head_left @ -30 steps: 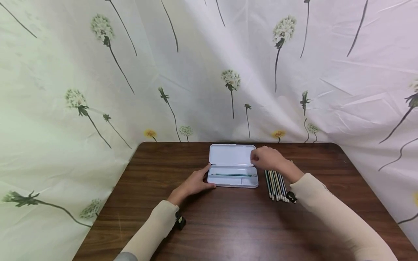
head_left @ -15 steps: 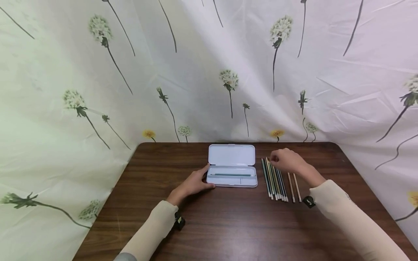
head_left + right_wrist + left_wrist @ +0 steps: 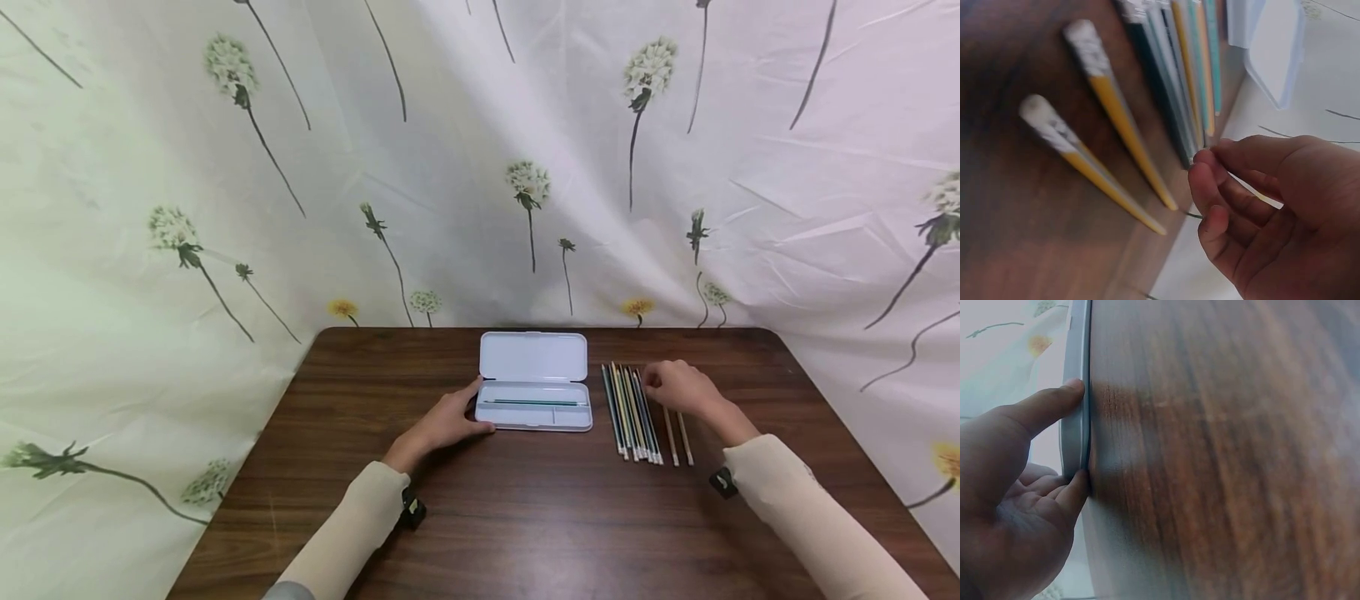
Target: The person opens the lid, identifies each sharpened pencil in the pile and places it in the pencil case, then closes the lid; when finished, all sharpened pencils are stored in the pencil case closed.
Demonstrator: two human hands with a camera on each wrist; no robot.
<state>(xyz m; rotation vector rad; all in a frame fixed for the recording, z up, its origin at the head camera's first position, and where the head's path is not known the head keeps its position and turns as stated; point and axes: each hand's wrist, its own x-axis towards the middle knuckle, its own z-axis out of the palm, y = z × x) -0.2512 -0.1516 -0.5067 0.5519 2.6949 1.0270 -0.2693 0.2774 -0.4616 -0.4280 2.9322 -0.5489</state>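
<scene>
A white pencil case (image 3: 533, 422) lies with its lid up on the table, one green pencil (image 3: 525, 402) lengthwise inside. My left hand (image 3: 447, 418) grips the case's left end, thumb on the front edge and fingers around the side; the left wrist view shows this hold closely. Several pencils (image 3: 627, 417) lie side by side right of the case, eraser ends toward me. Above their far right end hovers my right hand (image 3: 684, 388), fingers loosely curled with no pencil visible in them. In the right wrist view its fingertips (image 3: 1204, 178) are close to a dark pencil's tip; contact is unclear.
Two yellowish pencils (image 3: 1124, 134) lie apart, right of the group, their far ends partly under my right hand in the head view. The brown wooden table (image 3: 540, 517) meets a dandelion-printed cloth (image 3: 450, 167) at its back edge.
My right hand has moved right from beside the open lid, over the pencils, to their right side, uncovering the group. The left hand and case stay put.
</scene>
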